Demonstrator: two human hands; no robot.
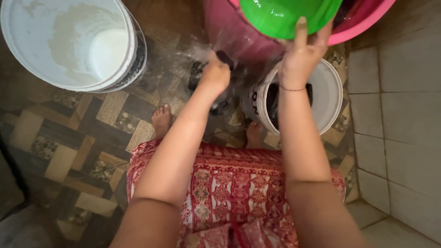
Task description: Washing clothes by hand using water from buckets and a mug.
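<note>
— Grip first: what are the hands doing?

— Right hand (301, 57) grips the rim of a green bowl (285, 16), thumb up against its side, and tips it; water splashes down below it. Left hand (215, 73) is clenched around a dark wet cloth (225, 57), held under the splash, above the tiled floor (92, 138).

— How far along does it look?

— Midway, I judge. That cloth is under the water now, more dark cloth sits in the small white bucket (328, 92) beneath the right wrist, and the pink tub (367, 23) behind the bowl is mostly hidden, so I cannot tell what it holds.

— Any labels or packages?

— Only black print on the small bucket's outer wall, facing left. The big white bucket (27, 50), well apart at upper left, holds a low pool of milky liquid and shows no label.
</note>
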